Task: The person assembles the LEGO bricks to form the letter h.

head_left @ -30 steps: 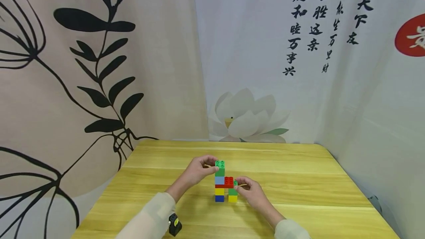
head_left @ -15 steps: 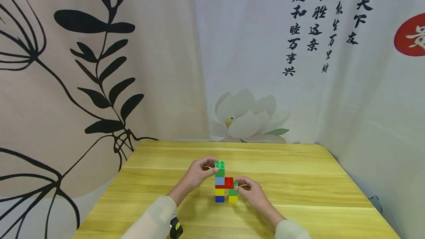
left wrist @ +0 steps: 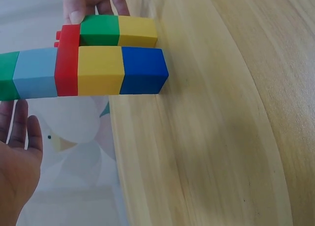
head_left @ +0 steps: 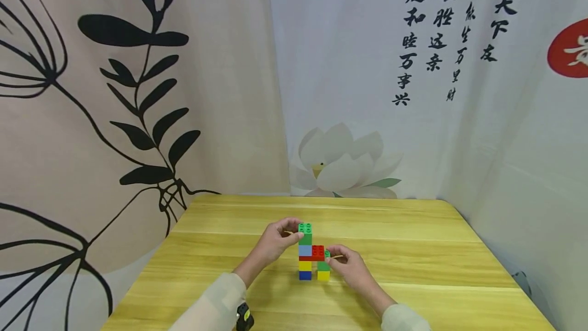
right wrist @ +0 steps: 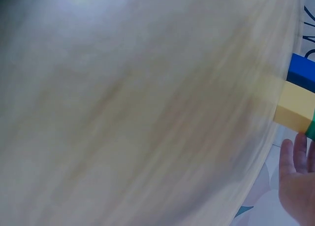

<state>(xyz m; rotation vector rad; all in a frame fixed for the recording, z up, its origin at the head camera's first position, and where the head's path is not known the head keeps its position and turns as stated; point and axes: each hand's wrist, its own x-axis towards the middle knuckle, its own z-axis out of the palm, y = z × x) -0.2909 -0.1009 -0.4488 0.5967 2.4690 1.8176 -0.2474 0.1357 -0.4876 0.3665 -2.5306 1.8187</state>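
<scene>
A structure of toy building bricks stands between the two hands in the head view. Its taller left column has a blue brick (head_left: 305, 275) at the bottom, then a yellow brick (left wrist: 101, 70), a flat red brick (head_left: 318, 252), a light blue brick (head_left: 305, 251) and a green brick (head_left: 305, 238) on top. The red one bridges to a shorter column, a green brick (left wrist: 100, 30) over a yellow brick (left wrist: 139, 31). My left hand (head_left: 274, 240) pinches the top green brick between thumb and fingers. From the right, my right hand (head_left: 347, 264) pinches the shorter column's green brick.
The wooden table (head_left: 399, 229) extends around the bricks, with its far edge before a printed curtain (head_left: 229, 91). A black device (head_left: 245, 316) is worn at the left sleeve.
Both hands keep their hold and the bricks stay stacked the same way. The left sleeve has shifted slightly to the right.
</scene>
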